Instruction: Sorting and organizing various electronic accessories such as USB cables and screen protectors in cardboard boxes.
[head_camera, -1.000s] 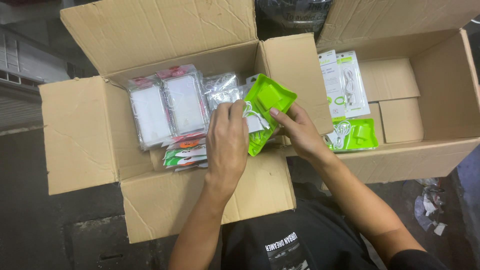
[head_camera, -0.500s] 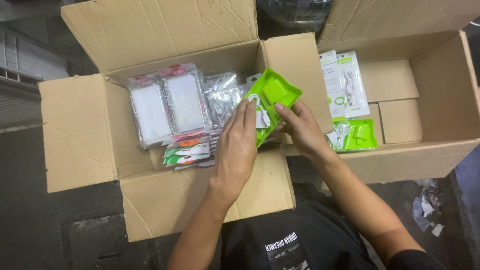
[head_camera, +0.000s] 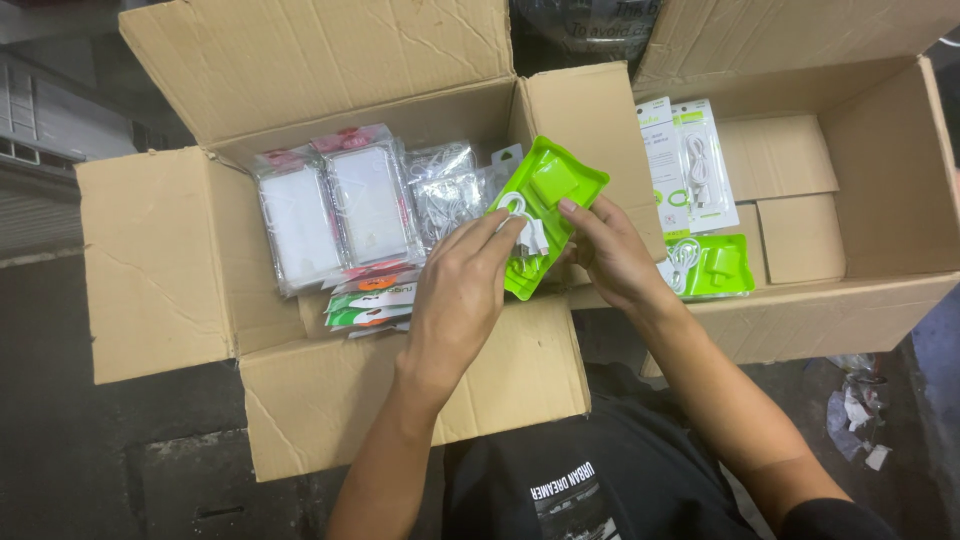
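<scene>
Left carton (head_camera: 160, 270), flaps open, holds clear-wrapped white packs (head_camera: 340, 210). Right carton (head_camera: 850, 200) holds a second green tray (head_camera: 720, 265). Green tray (head_camera: 545, 205), tilted above the cartons' shared wall: right hand (head_camera: 610, 255) clasps it; left hand (head_camera: 460, 290) fingertips pinch its white cable (head_camera: 522, 232).

Both hands (head_camera: 540, 265) on green tray (head_camera: 550, 200)
</scene>
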